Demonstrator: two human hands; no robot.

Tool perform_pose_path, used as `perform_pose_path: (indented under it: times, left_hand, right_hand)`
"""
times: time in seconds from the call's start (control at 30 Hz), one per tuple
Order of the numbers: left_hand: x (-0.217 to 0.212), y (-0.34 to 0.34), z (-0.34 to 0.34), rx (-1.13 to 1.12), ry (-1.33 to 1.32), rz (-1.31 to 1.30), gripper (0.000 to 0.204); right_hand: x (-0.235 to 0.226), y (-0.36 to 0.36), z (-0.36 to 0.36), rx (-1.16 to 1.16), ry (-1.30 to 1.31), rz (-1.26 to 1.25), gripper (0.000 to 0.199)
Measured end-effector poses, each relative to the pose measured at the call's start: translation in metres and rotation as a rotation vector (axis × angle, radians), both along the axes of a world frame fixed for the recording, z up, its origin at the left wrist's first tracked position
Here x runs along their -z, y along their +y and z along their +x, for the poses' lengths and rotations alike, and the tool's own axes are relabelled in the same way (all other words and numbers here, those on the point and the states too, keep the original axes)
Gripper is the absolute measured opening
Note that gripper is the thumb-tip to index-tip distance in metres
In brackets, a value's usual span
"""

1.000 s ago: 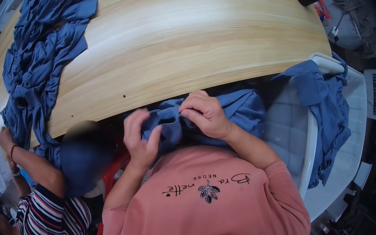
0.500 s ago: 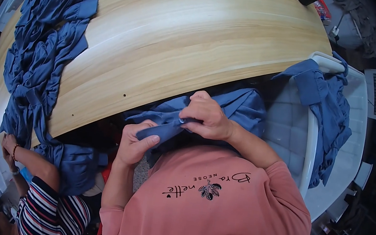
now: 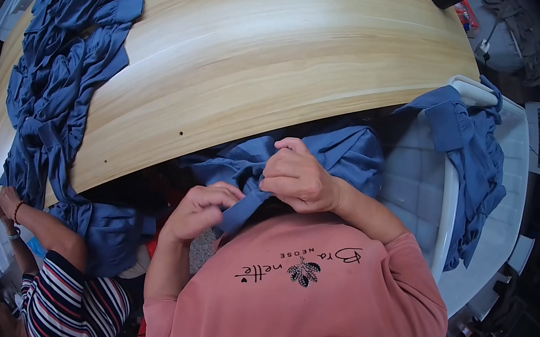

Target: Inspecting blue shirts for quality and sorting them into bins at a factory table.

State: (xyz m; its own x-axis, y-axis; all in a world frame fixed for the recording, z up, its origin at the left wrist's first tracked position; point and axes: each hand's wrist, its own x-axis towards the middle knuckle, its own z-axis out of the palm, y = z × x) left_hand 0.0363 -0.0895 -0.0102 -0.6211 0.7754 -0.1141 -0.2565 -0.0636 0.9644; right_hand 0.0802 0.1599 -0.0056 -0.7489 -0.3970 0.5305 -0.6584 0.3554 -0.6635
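A blue garment [image 3: 346, 154] lies bunched against me below the table's near edge. One flat band [image 3: 248, 209] of it, like a cuff or collar, runs between my two hands. My right hand [image 3: 300, 178] is closed, with thumb and fingers pinching the band's upper end. At the lower end my left hand [image 3: 201, 210] has its fingers curled over the cloth. Its thumb is blurred, and the exact hold there is partly hidden. The rest of the garment drops into the shade behind my hands.
The wooden table [image 3: 271, 47] spreads ahead, with a pile of blue garments [image 3: 68, 86] along its left. A white tub [image 3: 446, 217] at right has another blue garment [image 3: 466, 165] over its rim. A co-worker's hands [image 3: 8, 205] are at the lower left, by a striped shirt.
My left hand has eased its thumb off the top of the band, and its fingers now curl over it. The band has turned steeper. My right hand has moved slightly right and down.
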Motion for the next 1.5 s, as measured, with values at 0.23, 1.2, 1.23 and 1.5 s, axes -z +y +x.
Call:
perform_pose_path:
  times: [0.23,1.2,1.23,1.5]
  left_hand:
    - [0.015,0.037,0.023,-0.531,0.685,-0.483,0.011]
    - [0.017,0.033,0.005,-0.210,-0.223,-0.060,0.008]
    - [0.017,0.032,0.006,-0.219,-0.210,-0.050,0.008]
    - [0.020,0.029,0.016,-0.228,0.166,-0.271,0.008]
  right_hand:
    - [-0.003,0.002,0.004,-0.049,-0.046,0.001,0.020]
    - [0.012,-0.021,0.006,0.091,0.164,0.122,0.008]
    - [0.012,-0.021,0.006,0.093,0.156,0.138,0.008]
    - [0.016,-0.023,0.007,0.109,-0.149,0.058,0.008]
